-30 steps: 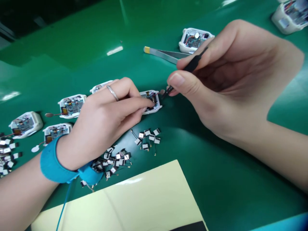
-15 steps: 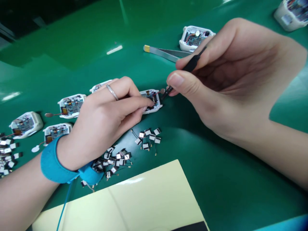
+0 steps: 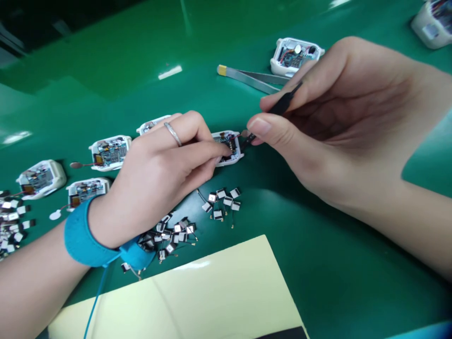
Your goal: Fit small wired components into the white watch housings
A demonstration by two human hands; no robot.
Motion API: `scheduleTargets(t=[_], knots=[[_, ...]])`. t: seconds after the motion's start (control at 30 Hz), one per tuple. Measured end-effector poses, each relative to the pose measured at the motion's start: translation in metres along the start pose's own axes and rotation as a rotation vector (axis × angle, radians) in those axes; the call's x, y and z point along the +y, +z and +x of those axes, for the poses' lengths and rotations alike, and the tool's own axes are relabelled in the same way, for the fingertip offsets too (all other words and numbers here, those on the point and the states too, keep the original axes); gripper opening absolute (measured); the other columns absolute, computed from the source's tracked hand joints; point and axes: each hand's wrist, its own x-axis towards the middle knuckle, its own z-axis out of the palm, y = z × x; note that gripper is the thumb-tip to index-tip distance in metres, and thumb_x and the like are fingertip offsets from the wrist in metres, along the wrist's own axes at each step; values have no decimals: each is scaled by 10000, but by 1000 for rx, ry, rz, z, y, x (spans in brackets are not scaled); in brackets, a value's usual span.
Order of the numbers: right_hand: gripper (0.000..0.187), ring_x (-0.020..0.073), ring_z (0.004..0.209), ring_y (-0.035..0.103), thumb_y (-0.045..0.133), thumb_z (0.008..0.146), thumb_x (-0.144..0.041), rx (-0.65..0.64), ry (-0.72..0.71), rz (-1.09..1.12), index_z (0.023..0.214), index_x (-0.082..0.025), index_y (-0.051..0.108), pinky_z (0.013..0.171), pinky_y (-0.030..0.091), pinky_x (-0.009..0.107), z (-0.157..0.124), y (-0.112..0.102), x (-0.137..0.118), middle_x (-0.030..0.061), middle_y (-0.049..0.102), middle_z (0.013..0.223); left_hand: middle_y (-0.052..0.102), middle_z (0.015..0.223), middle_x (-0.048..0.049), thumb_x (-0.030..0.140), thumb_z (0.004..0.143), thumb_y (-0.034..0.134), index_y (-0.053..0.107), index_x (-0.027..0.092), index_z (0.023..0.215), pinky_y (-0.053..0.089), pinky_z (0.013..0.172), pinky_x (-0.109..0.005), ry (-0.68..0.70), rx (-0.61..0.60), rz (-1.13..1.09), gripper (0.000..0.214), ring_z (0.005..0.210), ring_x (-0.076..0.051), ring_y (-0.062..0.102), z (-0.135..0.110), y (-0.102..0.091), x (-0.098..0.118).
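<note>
My left hand (image 3: 165, 160), wearing a ring and a blue wrist strap, steadies a white watch case (image 3: 239, 157) on the green table. Its index fingertip presses on the dark electronics inside, and the thumb is tucked close underneath. Pinched between the thumb and fingers of my right hand (image 3: 328, 113) are slim black tweezers (image 3: 282, 102). Their lower end comes down at the right edge of that case, beside a small round disc on a red wire (image 3: 244, 133). My right palm faces left, and its other fingers are partly hidden.
Several open watch cases (image 3: 111, 151) stand at the left. Another case (image 3: 296, 54) and grey tweezers with a yellow end (image 3: 247, 77) lie behind my right hand. Small cabled parts (image 3: 222, 202) are heaped near my left wrist. A yellow sheet (image 3: 183, 292) covers the front.
The whole view has shifted slightly, so things sit a little further right. My right hand has come slightly lower; both hands keep their hold.
</note>
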Motion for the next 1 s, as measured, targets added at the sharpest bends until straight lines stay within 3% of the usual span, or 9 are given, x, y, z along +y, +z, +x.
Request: scheduleTargets(t=[0.47,0.63,1.0], knots=[[208,63,721,566,594,738,-225,-80,13,47,653,-196,407,589,489,164,-1,2,-2,-54,523,670,520,711,-2,202,829,463,581,177,733,372,553,-246,32,23,1,155,625,-96,452,-1,1,-2],[190,81,700,579,617,714,-195,-24,-53,73,650,-190,439,540,494,173,-2,4,0,-48,520,634,544,737,-8,199,830,446,582,173,719,391,561,-249,19,14,-24,177,664,-110,497,-1,2,-3],[219,103,732,587,616,717,-211,-19,-13,37,624,-208,417,600,526,212,-2,5,-2,-46,490,618,541,736,9,219,831,444,582,205,738,382,539,-240,-8,17,-24,167,630,-100,494,-1,3,-2]])
